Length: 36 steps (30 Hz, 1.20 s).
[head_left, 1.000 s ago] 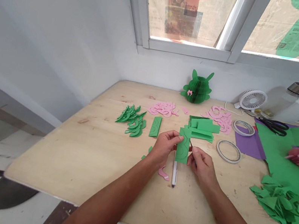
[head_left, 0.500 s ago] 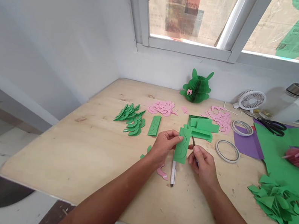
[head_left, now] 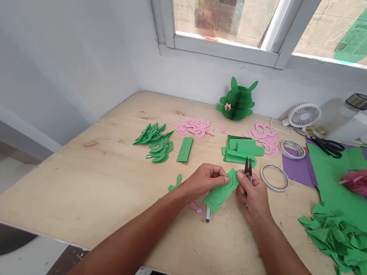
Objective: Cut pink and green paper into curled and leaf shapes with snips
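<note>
- Green paper point(head_left: 220, 194) is tilting above the counter point(head_left: 106, 199), partly covering the pen point(head_left: 208, 215).
- Your left grip point(head_left: 208, 180) is pinching its left edge.
- Your right grip point(head_left: 253, 194) is clasping small scissors point(head_left: 248, 173) beside its top.

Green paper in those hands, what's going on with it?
A person's left hand holds a green strip marked with curved lines. The right hand is at its upper edge and holds small scissors, blades pointing away from the person. Green cutouts and pink cutouts lie farther back, and the strip partly hides a pen.
</note>
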Tool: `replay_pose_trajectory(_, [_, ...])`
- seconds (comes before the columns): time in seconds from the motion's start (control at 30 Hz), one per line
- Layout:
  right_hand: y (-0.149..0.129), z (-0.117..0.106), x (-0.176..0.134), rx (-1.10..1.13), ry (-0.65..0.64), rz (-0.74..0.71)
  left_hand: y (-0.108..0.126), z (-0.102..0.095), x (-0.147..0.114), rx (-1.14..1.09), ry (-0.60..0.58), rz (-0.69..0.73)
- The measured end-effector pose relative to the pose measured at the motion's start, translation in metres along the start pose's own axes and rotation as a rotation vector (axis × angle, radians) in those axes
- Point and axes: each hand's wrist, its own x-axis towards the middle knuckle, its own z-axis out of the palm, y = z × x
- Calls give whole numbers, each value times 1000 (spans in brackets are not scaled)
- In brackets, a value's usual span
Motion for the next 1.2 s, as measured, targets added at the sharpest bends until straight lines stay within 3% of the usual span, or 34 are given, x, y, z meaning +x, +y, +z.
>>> replay_pose_trajectory(0.4, [-3, 3, 0, 14, 101, -26, 3, -2, 0, -3, 42, 7])
replay_pose_trajectory(1.0, [3, 5, -2, -77, 66, -8, 1, -1, 0, 0, 63, 31])
replay_pose_trajectory(1.2, [-2, 5, -5, -129, 26, -59, -1, -3, 5, -54, 191, 69])
